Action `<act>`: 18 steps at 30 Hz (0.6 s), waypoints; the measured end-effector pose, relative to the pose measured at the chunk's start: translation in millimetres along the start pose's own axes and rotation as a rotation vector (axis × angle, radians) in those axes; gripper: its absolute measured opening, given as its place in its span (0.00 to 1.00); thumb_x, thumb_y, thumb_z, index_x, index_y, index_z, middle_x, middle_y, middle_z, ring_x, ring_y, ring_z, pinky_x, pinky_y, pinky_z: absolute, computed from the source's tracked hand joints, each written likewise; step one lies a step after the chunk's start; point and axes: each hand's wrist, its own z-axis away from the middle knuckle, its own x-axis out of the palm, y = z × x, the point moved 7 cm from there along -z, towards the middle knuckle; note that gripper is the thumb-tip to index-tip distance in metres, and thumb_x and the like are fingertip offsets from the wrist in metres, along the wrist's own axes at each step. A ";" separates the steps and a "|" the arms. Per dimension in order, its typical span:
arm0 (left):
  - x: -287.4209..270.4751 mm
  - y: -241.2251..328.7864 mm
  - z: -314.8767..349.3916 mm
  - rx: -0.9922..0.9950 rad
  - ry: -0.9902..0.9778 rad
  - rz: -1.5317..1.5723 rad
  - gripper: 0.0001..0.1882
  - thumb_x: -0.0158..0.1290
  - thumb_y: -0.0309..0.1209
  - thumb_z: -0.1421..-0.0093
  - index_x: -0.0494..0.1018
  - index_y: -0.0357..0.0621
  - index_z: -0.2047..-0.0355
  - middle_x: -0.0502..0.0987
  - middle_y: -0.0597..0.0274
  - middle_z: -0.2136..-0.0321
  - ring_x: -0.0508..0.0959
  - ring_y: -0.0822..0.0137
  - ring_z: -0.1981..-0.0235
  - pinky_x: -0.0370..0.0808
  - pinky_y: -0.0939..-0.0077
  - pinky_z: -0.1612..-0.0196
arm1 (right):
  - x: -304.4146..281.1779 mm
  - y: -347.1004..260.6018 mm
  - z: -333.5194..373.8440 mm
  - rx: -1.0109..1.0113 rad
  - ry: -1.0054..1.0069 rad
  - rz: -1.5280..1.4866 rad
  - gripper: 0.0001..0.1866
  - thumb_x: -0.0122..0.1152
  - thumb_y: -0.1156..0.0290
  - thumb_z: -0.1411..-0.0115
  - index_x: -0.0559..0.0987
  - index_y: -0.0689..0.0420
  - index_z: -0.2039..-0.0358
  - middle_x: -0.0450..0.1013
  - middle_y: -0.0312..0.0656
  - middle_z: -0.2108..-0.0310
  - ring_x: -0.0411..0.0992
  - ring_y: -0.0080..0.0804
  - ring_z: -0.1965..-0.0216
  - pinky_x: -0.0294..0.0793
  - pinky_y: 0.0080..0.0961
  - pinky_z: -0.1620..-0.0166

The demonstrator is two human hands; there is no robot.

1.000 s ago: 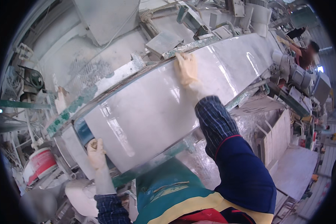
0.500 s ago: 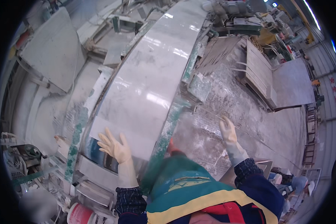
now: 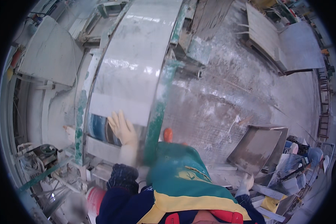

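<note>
My left hand (image 3: 124,131), in a cream rubber glove, lies with its fingers stretched out. Its fingertips overlap the near end of a long, glossy pale-grey slab (image 3: 132,63); whether they press on it I cannot tell. Under and beyond the slab's end, a blue roller-like part (image 3: 97,127) shows next to the hand. The slab lies along a line with green-painted side rails (image 3: 155,127). My right hand (image 3: 245,183), gloved too, is low at the right, close to a metal frame and a brown-grey tray-like box (image 3: 255,149). Its fingers are small and unclear.
Wet concrete floor (image 3: 212,100) stretches to the right of the line. Farther right stands a leaning stack of boards (image 3: 263,37). A large grey panel (image 3: 50,52) is at the left, with a handwheel machine (image 3: 46,150) nearer. A red-and-white bucket or drum (image 3: 96,196) stands by my left arm.
My right hand has dropped from out over the floor to low beside the box. My left hand has shifted to the slab's end, fingers closer together. The view has turned.
</note>
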 end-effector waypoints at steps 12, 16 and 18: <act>4.7 3.1 -2.1 0.066 0.035 -0.037 0.25 0.42 0.35 0.30 0.65 0.41 0.34 0.62 0.34 0.34 0.55 0.31 0.31 0.47 0.48 0.28 | 45.5 215.3 186.6 -0.055 0.235 0.448 0.36 0.51 0.48 0.32 0.65 0.64 0.34 0.65 0.63 0.38 0.63 0.57 0.36 0.60 0.46 0.32; 7.2 4.0 -5.6 0.107 0.033 -0.048 0.25 0.41 0.35 0.29 0.65 0.41 0.34 0.61 0.34 0.34 0.54 0.32 0.31 0.46 0.49 0.28 | 65.1 242.2 210.2 0.297 0.152 0.305 0.33 0.59 0.50 0.34 0.69 0.59 0.36 0.66 0.60 0.38 0.66 0.57 0.39 0.63 0.48 0.35; 9.1 -0.4 -5.4 0.087 0.022 -0.056 0.25 0.42 0.35 0.29 0.66 0.41 0.35 0.62 0.35 0.34 0.54 0.32 0.30 0.47 0.49 0.28 | 58.8 230.0 214.9 0.265 0.190 0.313 0.33 0.59 0.50 0.34 0.69 0.58 0.36 0.66 0.59 0.38 0.66 0.57 0.39 0.63 0.48 0.36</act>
